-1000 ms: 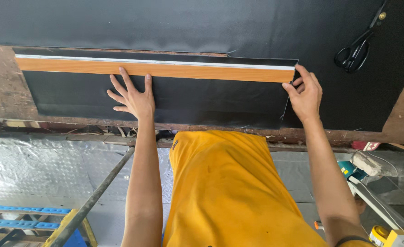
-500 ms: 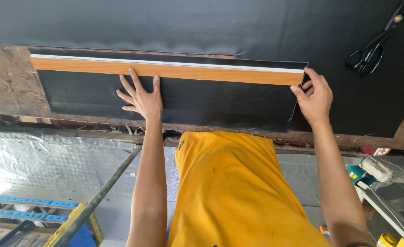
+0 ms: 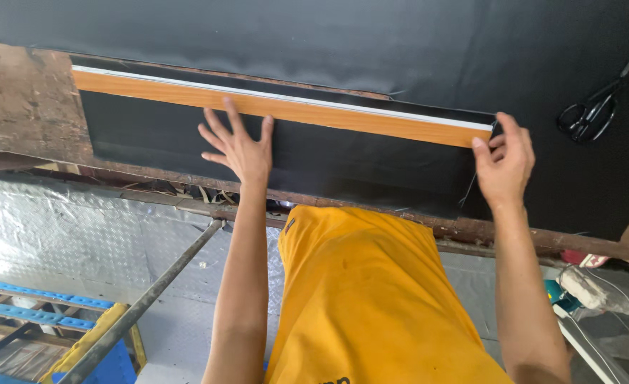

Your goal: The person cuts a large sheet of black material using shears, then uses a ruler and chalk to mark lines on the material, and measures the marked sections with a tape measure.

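Bare wood: a worn brown board surface (image 3: 16, 107) shows well to the left of the left hand, beyond the end of the black sheet.
Black sheet: a dark sheet (image 3: 186, 139) lies flat under both hands and spreads on above them and to the right.
Strip: a long wood-grain strip with a white upper edge (image 3: 151, 91) runs across the sheet, from far left of the left hand to the fingertips of the right hand, sloping slightly down to the right.
Left hand: the left hand (image 3: 242, 146) lies flat with fingers spread wide, palm on the black sheet just below the strip, fingertips touching the strip's lower edge; it grips nothing.
Scaffold pole: a grey metal pole (image 3: 151, 299) slants away below the left forearm, with blue and yellow frames beside it lower left.
Shirt: an orange-yellow shirt (image 3: 371, 299) fills the space between the two forearms.
Right hand: the right hand (image 3: 503, 160) sits at the strip's right end, fingers curled narrow, seemingly pinching the strip's corner, though the contact is hard to make out.
Scissors: black scissors (image 3: 599, 107) lie on the sheet, up and to the right of the right hand, apart from it.
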